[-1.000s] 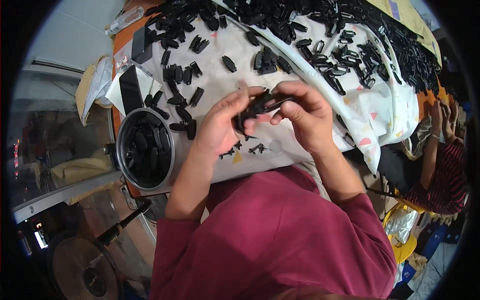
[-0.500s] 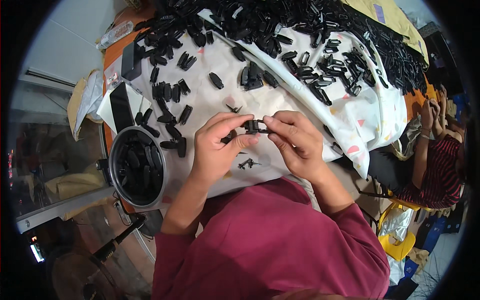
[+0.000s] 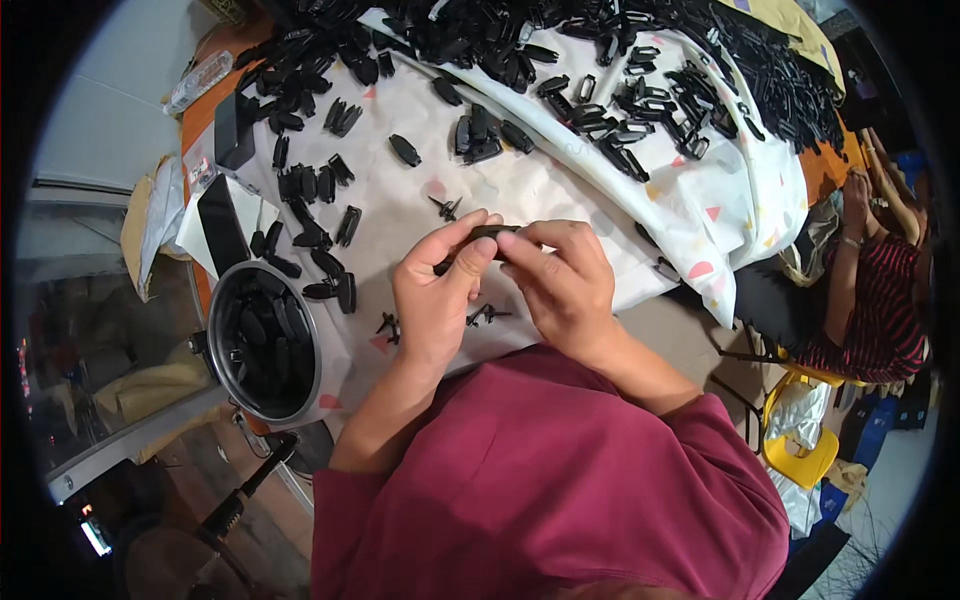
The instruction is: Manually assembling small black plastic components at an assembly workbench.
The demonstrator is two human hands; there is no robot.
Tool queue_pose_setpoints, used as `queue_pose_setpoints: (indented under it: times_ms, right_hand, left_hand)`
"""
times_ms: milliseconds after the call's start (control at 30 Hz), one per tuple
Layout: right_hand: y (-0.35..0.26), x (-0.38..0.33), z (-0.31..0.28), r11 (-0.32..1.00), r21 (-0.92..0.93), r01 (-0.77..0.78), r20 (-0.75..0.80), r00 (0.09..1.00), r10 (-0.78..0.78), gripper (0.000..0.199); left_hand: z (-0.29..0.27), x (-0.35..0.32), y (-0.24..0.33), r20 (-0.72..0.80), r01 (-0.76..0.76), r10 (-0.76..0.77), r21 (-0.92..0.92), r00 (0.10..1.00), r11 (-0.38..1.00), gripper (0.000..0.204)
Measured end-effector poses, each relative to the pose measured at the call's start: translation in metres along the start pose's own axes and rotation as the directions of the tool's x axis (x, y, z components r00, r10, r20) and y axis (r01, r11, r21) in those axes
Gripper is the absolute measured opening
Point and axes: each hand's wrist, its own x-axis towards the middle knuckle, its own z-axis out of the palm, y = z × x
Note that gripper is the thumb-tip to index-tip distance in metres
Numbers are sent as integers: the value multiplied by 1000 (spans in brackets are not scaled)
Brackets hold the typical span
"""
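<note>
- Counter (image 3: 560, 195), one, under one white patterned sheet; compared with a second ago the view sits closer and both hands have shifted lower on the sheet, nearer the body.
- Round metal bin (image 3: 262, 340), one, at the counter's left edge, holding black parts; count inside unreadable.
- Left hand (image 3: 437, 290) and right hand (image 3: 560, 280), two, now pressed close, fingertips pinching one small black plastic part (image 3: 490, 234) from both ends above the sheet; looks like fitting work ongoing.
- Loose black parts: big heap (image 3: 620, 40) along the far side, too many to count; roughly twenty scattered singles left of the hands.
- Tiny clips (image 3: 487, 315): three or four near the hands.
</note>
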Motion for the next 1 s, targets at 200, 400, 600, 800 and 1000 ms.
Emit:
queue_pose_setpoints:
  times_ms: [200,400,600,800,1000]
  right_hand:
    - [-10,-10,-5,641,355,-681,421,728,541,22]
    - [25,-58,-76,714,-587,-380,172,804,570,22]
    - [68,-69,-93,566,-755,-331,174,732,659,29]
    - [78,-46,-56,618,-681,-392,212,703,679,32]
    - [58,-32,-50,528,-775,-346,164,698,697,37]
  left_hand:
    - [-22,-2,-17,91,87,-67,-241,994,966,24]
    - [-72,4,-24,-124,-91,92,10,988,996,13]
    - [-97,15,-3,-309,37,165,556,937,831,15]
    - [-86,37,0,-189,267,280,924,941,-273,35]
    - [-80,31,1,-133,172,222,970,966,-171,33]
